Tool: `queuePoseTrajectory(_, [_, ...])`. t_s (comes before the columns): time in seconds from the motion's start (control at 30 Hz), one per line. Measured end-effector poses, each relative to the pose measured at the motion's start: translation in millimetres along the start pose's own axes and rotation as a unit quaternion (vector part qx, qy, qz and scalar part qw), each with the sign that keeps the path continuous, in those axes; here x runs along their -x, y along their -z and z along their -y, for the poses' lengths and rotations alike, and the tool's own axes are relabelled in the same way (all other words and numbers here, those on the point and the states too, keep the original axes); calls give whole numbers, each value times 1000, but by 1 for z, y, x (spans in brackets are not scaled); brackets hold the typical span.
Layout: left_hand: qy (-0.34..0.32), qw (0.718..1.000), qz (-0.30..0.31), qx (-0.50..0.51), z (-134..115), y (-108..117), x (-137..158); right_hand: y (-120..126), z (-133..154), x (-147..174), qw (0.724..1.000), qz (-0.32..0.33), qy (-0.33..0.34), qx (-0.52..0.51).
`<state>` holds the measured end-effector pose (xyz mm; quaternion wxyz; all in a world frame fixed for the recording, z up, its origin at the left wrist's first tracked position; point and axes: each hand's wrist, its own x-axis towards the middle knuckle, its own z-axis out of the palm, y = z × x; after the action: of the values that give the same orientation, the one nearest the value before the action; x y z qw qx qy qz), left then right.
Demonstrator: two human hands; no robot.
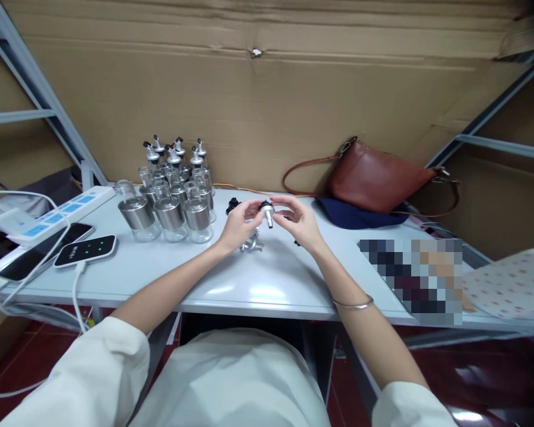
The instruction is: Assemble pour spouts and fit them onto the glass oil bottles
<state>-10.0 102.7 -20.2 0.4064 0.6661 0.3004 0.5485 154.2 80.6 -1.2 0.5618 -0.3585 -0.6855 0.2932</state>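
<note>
Between my two hands is a metal pour spout (268, 212) with a black stopper end, its narrow tip pointing down toward me. My left hand (242, 224) pinches it from the left. Fingers of my right hand (299, 220) close on it from the other side. Under my left hand lie several loose metal spouts (251, 242) on the table. Small black parts (234, 205) sit just behind that hand, and other dark bits are partly hidden by my right hand. To the left stand glass bottles with steel sleeves (169, 216); the back ones carry spouts (174, 155), the front ones are uncapped.
A power strip (71, 213), a phone (15, 267) and a white-edged device (85, 251) with cables lie at the left. A brown handbag (378, 178) rests on dark blue cloth (360, 214) at the back right. A person's dotted sleeve (511, 284) and a blurred patch are at the right.
</note>
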Motion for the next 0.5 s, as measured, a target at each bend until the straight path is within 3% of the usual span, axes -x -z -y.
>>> queuePoseTrajectory(0.17, [-73,996,23,-43,-1,0,4,1,-3,-2,999,25,-6,27])
queuePoseTrajectory(0.5, [-118,984,15,-136,-7,4,2,1,2,-1,997,9,22,70])
